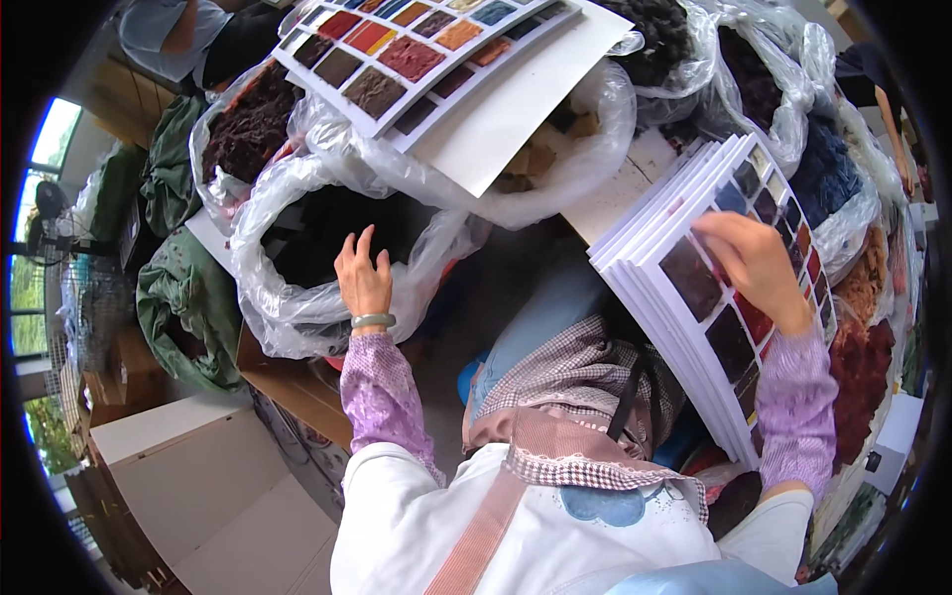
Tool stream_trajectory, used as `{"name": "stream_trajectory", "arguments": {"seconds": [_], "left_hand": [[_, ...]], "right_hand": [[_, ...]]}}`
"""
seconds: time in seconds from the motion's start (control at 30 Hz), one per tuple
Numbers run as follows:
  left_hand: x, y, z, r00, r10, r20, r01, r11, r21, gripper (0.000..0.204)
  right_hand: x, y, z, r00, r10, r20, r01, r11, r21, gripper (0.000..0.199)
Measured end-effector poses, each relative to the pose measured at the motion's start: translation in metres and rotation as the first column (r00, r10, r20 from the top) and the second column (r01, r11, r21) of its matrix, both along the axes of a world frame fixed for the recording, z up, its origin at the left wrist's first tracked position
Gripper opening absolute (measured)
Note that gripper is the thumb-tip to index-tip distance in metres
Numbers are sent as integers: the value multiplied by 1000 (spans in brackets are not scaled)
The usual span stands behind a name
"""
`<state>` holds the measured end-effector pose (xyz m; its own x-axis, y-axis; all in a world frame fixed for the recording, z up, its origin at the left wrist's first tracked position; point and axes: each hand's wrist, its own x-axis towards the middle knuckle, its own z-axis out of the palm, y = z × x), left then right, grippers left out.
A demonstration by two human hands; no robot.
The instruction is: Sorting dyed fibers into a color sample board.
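My left hand (365,278), a bracelet at its wrist, is over the near rim of a clear plastic bag (273,297) with dark fibre inside. Its fingers are apart and I see nothing in them. On the right, my right hand (759,268) rests over the top card of a thick stack of white sample cards (645,327), beside a dark brown swatch (691,280). Its fingers are drawn together in a pinch; anything between the fingertips is too small to make out. The top card has rows of windows with dark, red and blue fibre.
More swatch cards (407,59) lie on a white board (496,119) at the top. Around them stand plastic bags of brown fibre (248,129), blue fibre (828,169) and dark red fibre (861,382). A green cloth sack (183,307) and an open carton (208,486) are at the left.
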<state>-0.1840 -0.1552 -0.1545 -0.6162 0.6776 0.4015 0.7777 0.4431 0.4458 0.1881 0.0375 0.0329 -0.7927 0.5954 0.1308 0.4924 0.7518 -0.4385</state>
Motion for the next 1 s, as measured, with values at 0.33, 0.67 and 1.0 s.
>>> {"name": "stream_trajectory", "arguments": {"seconds": [0.33,0.67,1.0], "left_hand": [[-19,0,-20,995,-90,31,95,929,-357,28],[-62,41,-11,953,81,-293,-165,947,-277,38],[-74,28,17,982,-70,-173,38,982,-184,20]], "right_hand": [[-197,75,-151,877,-127,462,96,991,92,66],[-197,102,-173,846,-189,498,291,947,-135,37],[-140,123,-92,944,-236,230,246,969,-13,23]]}}
